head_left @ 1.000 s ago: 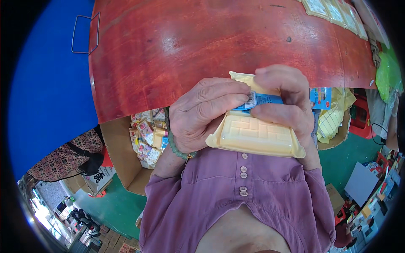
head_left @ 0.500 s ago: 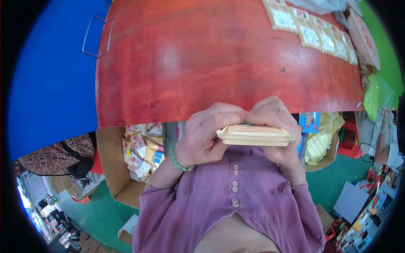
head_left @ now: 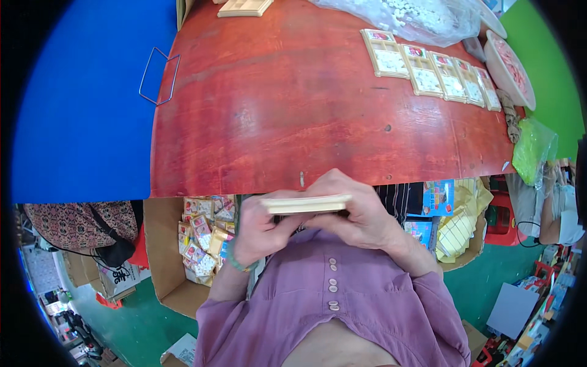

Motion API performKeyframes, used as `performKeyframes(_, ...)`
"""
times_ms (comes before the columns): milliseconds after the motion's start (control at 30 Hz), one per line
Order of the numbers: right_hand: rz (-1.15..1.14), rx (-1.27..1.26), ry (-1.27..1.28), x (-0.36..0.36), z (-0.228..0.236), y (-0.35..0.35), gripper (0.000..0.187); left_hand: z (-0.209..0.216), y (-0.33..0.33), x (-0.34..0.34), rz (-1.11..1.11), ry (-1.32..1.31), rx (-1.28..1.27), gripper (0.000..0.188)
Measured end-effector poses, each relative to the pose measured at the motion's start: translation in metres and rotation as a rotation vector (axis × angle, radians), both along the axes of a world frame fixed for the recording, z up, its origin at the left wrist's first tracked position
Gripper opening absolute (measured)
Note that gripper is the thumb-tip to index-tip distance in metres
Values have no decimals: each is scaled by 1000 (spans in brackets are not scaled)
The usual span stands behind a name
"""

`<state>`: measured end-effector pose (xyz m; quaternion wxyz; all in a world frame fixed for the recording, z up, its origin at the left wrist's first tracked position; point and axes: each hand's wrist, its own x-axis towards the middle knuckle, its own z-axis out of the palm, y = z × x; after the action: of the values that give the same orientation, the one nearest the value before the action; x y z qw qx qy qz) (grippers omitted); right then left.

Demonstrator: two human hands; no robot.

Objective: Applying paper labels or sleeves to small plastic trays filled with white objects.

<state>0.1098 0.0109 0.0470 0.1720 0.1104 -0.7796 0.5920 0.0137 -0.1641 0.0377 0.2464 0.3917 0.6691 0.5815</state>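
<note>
A shallow cream plastic tray (head_left: pixel 306 203) is held edge-on in front of my chest, near the red table's front edge. My left hand (head_left: pixel 257 231) closes on its left end, thumb below. My right hand (head_left: pixel 359 214) grips the right end, with fingers behind and beneath the tray. What lies inside the tray cannot be seen from this angle. At the table's far right, a row of similar compartment trays (head_left: pixel 425 81) holds small white pieces and printed cards.
Beyond the row lie a clear bag of white pieces (head_left: pixel 422 18) and a bowl of pink pieces (head_left: pixel 510 67). Another tray (head_left: pixel 246 6) sits at the far edge. Below the red table (head_left: pixel 275 122) stand a carton of packed trays (head_left: pixel 168 263) and a box with yellow sheets (head_left: pixel 458 229).
Both hands have moved left with the tray. My right hand's fingers now reach under it. The view has shifted, showing more of the table's far side.
</note>
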Motion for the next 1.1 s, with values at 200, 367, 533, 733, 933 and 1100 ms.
performKeyframes(200,-223,567,-147,-16,20,70,51,-10,-119,-19,150,145,-442,17)
performKeyframes(367,-672,1022,-306,-65,-9,163,58,-69,-260,-20,570,-362,-476,22)
performKeyframes(533,-816,1098,-495,-89,-30,211,68,-135,-369,-15,719,-375,-749,17)
performKeyframes(733,-789,1053,-614,-96,-31,210,69,-125,-343,-12,798,171,-1391,23)
performKeyframes(933,-752,1094,-564,-86,-33,184,69,-36,-249,-49,666,-56,-872,30)
performKeyframes(1100,-753,1110,-562,-68,-33,162,68,62,-117,-96,287,-99,-397,30)
